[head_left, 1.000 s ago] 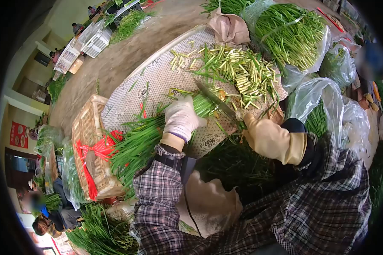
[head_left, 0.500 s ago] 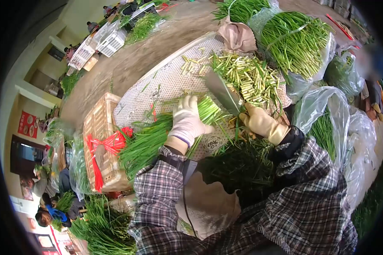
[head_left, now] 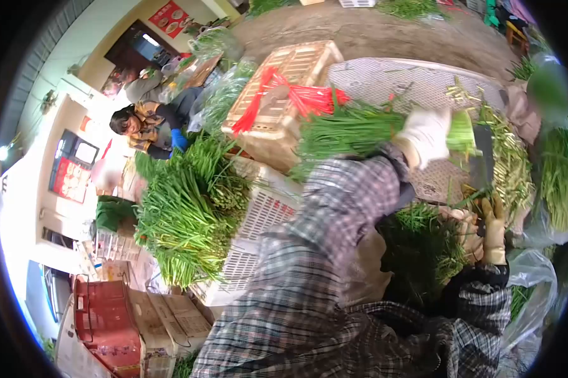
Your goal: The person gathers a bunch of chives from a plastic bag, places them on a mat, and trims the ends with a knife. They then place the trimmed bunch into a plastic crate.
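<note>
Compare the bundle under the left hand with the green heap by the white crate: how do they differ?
The bundle lies mostly one way under the left hand, its pale ends together near the knife; the heap splays several ways by the white crate. The heap also looks bulkier than the bundle. Both are long, thin green stalks.

ok so, layout: stalk bundle [head_left: 353, 131] on work surface [head_left: 372, 74], under left fingers [head_left: 439, 124], stretching off to their left. Knife [head_left: 483, 157] just right of them, ahead of right fingers [head_left: 499, 206]. Cut pieces [head_left: 509, 157] right of knife, same surface. Left of left fingers: crate [head_left: 249, 140], strips [head_left: 303, 94] draped over it. Further left, nearer wearer: greens pile [head_left: 186, 214] against basket [head_left: 268, 205], person [head_left: 151, 126] beyond. Loose greens [head_left: 422, 252] left of right fingers.
</note>
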Tool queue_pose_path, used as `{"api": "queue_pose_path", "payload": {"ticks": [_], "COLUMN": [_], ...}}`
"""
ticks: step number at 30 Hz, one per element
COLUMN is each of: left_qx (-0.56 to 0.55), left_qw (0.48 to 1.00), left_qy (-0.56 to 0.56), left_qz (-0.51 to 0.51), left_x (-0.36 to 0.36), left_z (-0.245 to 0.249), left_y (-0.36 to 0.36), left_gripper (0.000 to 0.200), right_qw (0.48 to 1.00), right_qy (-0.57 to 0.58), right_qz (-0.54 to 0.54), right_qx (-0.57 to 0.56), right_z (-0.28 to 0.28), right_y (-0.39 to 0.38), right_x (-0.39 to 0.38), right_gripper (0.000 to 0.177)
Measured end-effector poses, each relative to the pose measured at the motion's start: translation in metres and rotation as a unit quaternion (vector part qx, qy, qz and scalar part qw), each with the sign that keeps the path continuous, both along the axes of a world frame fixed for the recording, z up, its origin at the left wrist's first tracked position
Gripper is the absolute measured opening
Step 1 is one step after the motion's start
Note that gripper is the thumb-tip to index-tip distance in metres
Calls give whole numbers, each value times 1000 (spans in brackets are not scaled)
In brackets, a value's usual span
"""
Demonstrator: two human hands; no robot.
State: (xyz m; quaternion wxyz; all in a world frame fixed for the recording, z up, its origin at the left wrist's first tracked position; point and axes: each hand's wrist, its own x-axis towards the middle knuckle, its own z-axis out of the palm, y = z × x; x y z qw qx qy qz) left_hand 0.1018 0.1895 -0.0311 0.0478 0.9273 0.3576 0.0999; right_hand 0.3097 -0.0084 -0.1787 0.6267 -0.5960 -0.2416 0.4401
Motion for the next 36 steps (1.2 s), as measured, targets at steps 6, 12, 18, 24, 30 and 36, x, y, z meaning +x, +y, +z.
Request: {"api": "queue_pose_path", "payload": {"ticks": [6, 12, 18, 24, 30, 36], "left_qx": [-71, -170, -152, -156, -192, -172], "left_qw": [895, 758, 656, 582, 550, 509], "left_qy": [-429, -629, -735, -797, -813, -839], "left_qz": [-103, -29, 74, 41, 16, 85], "left_x": [-74, -194, -294, -372, -369, -360], "left_z": [111, 162, 151, 141, 112, 94], "left_y": [6, -13, -32, -52, -69, -89], "left_gripper": [59, 43, 46, 44, 61, 65], "right_qw": [992, 998, 998, 937, 700, 712], "right_qy": [-102, -21, -41, -346, -702, -649], "right_qz": [-24, -35, -18, -43, -83, 208], "right_qx": [76, 47, 52, -22, 104, 167], "right_z": [-32, -9, -9, -13, 113, 78], "right_y": [8, 9, 9, 14, 22, 69], "right_x": [12, -2, 0, 12, -93, -236], "right_gripper": [48, 49, 48, 62, 77, 49]}}
